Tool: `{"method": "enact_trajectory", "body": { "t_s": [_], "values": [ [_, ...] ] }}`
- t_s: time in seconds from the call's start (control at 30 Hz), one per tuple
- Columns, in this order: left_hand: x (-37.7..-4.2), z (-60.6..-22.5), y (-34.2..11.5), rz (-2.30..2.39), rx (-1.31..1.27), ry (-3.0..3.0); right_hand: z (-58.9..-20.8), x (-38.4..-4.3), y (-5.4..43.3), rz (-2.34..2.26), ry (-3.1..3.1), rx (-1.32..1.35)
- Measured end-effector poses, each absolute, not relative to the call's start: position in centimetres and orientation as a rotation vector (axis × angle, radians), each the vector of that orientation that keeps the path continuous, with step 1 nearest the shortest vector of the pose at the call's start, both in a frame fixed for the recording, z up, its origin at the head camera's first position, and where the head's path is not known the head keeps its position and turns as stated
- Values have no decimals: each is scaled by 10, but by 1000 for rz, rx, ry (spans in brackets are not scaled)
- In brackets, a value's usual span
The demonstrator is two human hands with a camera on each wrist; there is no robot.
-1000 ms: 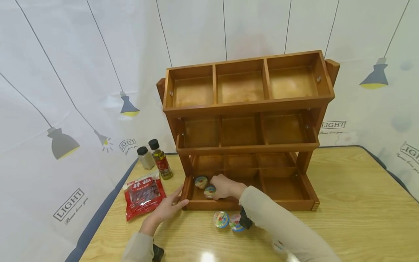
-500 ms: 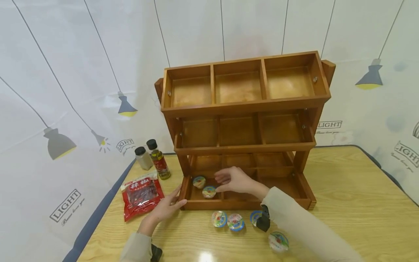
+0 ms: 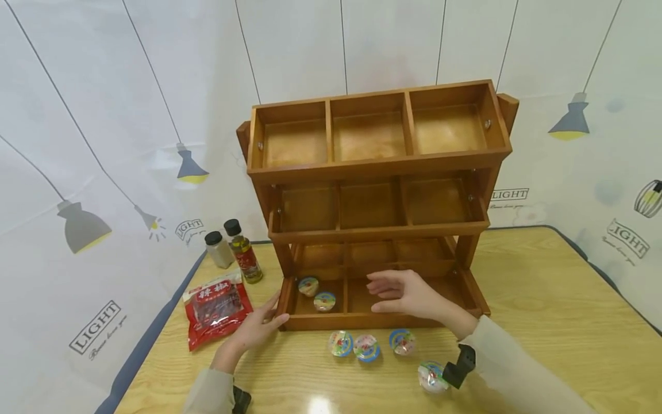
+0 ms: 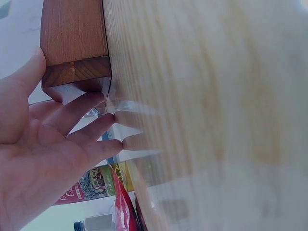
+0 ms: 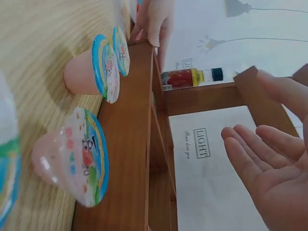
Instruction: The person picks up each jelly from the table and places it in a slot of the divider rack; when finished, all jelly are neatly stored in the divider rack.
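Observation:
A brown wooden three-tier rack (image 3: 380, 234) stands on the table, each tier split into compartments. Two jelly cups (image 3: 324, 301) lie in the bottom tier's left compartment. My left hand (image 3: 253, 330) rests against the rack's lower left front corner, thumb at the front and the other fingers along the side. Over the bottom tier's middle compartment, my right hand (image 3: 414, 296) hovers with relaxed fingers and holds nothing. On the table before the rack stand several more jelly cups (image 3: 366, 348) with blue-rimmed printed lids; the right wrist view shows a pinkish cup (image 5: 72, 154) close up.
Left of the rack lies a red bag (image 3: 217, 307) of dried chili. Behind it stand a black-capped oil bottle (image 3: 245, 256) and a jar (image 3: 219, 251) with a black lid. A white backdrop (image 3: 289, 46) printed with lamps hangs behind the table.
My right hand has come away from a jelly cup in the left compartment and moved right, its fingers loosened. My left hand stays at the rack's corner. The head view has shifted slightly.

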State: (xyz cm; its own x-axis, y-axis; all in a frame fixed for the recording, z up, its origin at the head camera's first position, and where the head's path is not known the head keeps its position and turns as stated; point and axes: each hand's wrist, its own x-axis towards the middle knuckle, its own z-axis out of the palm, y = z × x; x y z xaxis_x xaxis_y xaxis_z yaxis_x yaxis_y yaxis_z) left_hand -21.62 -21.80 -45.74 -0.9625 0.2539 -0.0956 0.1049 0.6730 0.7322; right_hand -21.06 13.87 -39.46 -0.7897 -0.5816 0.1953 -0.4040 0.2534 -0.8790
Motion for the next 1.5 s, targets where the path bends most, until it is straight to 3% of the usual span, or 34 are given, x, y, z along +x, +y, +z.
{"method": "enact_trajectory", "body": {
  "t_s": [0.3, 0.63, 0.93, 1.5],
  "values": [
    [-215, -462, -217, 1159, 302, 2699, -404, -186, 189, -1736, 2278, -1009],
    [-219, -457, -219, 1124, 312, 2718, -441, -163, 240, -1753, 2142, -980],
    [-219, -457, -222, 1111, 311, 2723, -476, -139, 236, -1662, 1895, -927],
    [-219, -456, -220, 1121, 309, 2718, -481, -130, 226, -1451, 2213, -997]
  ]
}}
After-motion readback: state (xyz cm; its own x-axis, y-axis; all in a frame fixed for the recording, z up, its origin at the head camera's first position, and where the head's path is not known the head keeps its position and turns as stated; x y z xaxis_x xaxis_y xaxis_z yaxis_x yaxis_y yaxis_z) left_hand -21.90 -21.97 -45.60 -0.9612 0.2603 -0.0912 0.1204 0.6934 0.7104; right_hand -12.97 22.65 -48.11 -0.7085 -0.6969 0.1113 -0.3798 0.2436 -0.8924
